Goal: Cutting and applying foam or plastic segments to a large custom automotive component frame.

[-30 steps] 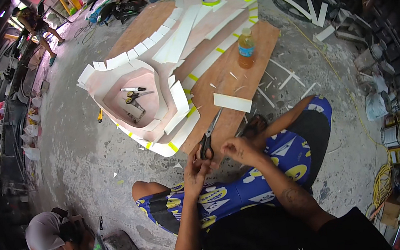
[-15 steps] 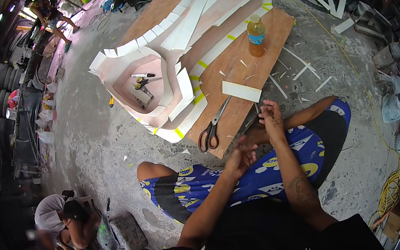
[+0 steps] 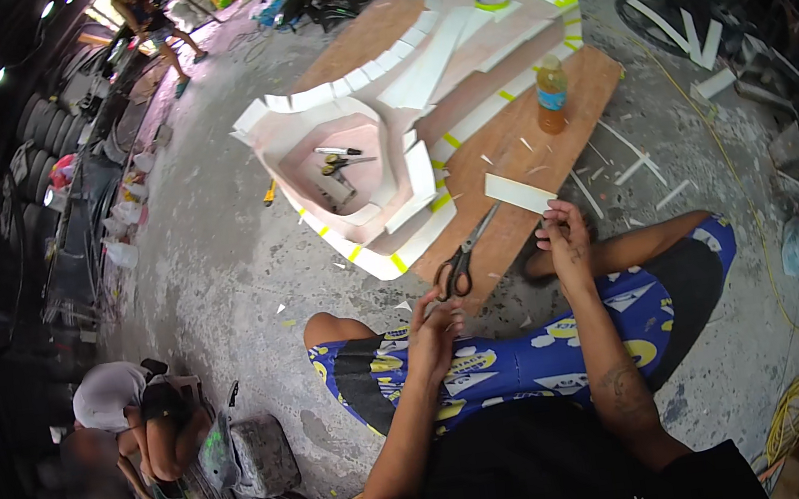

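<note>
Right hand [image 3: 565, 238] reaches forward with fingers loosely curled at the near edge of the plywood board [image 3: 516, 138], just short of a loose white foam strip [image 3: 519, 192] and seemingly holding nothing; left hand [image 3: 435, 326] hovers half-closed above the knee just off the board's near corner, beside the scissors [image 3: 461, 259], and whether it pinches anything I cannot tell. On the board the white foam model [image 3: 388, 165] looks largely built, curved walls up and taped yellow, tools lying in its hollow, though loose strips and offcuts suggest pieces remain to fit. An orange bottle [image 3: 551, 94] stands at the board's right edge; bare concrete lies left of the board, clutter and a crouching person [image 3: 128, 411] farther left.
</note>
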The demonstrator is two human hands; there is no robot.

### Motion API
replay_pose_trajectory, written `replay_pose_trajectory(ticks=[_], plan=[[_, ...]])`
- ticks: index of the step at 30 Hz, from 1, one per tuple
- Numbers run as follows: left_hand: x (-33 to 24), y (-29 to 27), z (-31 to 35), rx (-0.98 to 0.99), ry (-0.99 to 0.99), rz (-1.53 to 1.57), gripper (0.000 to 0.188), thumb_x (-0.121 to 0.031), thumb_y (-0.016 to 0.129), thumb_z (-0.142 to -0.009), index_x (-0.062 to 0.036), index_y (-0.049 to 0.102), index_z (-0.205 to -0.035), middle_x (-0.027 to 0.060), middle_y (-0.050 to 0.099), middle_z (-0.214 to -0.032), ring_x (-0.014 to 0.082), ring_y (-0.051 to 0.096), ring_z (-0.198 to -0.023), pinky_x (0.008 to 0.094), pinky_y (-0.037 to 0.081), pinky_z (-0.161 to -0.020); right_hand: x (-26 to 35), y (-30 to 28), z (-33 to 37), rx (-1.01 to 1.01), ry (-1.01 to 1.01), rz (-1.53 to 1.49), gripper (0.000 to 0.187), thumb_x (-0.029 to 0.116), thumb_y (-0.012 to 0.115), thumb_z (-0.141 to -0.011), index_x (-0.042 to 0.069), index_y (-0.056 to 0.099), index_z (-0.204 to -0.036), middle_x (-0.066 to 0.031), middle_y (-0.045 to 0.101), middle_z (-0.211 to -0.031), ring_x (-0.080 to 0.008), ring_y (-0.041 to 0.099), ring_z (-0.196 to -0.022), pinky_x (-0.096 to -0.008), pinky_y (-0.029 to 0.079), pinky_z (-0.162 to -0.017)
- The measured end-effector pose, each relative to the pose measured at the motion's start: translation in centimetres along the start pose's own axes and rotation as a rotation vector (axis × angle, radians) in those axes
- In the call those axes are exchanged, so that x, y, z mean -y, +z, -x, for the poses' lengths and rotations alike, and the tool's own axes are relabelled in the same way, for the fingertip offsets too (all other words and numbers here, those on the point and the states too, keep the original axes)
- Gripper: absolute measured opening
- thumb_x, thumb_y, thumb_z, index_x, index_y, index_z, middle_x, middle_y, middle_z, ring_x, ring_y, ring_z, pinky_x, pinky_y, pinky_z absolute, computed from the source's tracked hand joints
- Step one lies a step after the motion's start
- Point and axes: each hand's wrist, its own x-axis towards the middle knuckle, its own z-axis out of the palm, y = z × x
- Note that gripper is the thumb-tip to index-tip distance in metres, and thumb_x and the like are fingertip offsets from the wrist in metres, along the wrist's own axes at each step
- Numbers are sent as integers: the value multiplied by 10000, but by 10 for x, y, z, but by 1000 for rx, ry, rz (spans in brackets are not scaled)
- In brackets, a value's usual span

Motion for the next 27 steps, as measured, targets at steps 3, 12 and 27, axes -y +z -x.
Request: replay_pose_trajectory(ticks=[3,12,27], plan=[[2,-47,-21,-297,28,95,403,18,547,-906,-59,540,-1301,88,629,-941,180,616,-778,304,527,-728,-8,9,4,98,-31,29,247,127,567,-1021,70,559,-1261,-34,573,-1114,-108,622,-852,-245,547,-720],[35,-90,-118,-51,-255,-3,521,53,426,-894,-188,596,-1324,-46,523,-1006,114,496,-751,327,410,-682,-64,9,3,250,172,121,200,201,612,-1009,82,618,-1170,-21,597,-1062,-109,635,-776,-250,547,-683],[12,-101,-64,-99,-48,-323,640,78,498,-820,-240,527,-1374,-5,397,-1483,222,498,-1229,349,419,-939,-75,9,-8,113,398,130,255,245,640,-969,92,603,-1170,-25,624,-1054,-119,607,-852,-269,532,-736]])
